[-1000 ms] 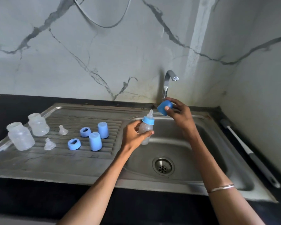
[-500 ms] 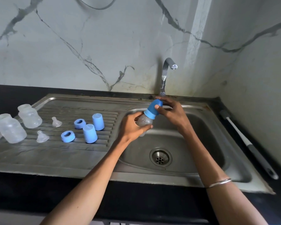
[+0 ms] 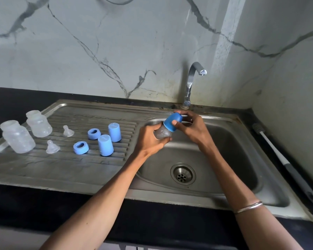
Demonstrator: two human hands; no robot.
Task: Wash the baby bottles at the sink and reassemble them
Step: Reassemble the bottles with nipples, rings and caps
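Over the left rim of the sink basin (image 3: pixel 238 159), my left hand (image 3: pixel 150 139) grips the clear body of a small baby bottle (image 3: pixel 162 133), tilted to the right. My right hand (image 3: pixel 192 127) pinches the blue cap (image 3: pixel 171 121) that sits over the bottle's top. On the ribbed drainboard (image 3: pixel 61 165) stand two clear bottle bodies (image 3: pixel 17 137) (image 3: pixel 39 123), two clear teats (image 3: pixel 52 147) (image 3: pixel 68 131), two blue collar rings (image 3: pixel 81 147) (image 3: pixel 94 133) and two blue caps (image 3: pixel 105 145) (image 3: pixel 114 129).
The tap (image 3: pixel 192 76) rises behind the basin, with no water running. The drain (image 3: pixel 182 175) lies in the basin's middle. A long bottle brush with a grey handle (image 3: pixel 285 163) lies on the black counter (image 3: pixel 152 219) to the right, along the marble wall.
My right hand brought the blue cap down from beside the tap onto the bottle's teat and now presses it on. The bottle tilted and the view dipped slightly.
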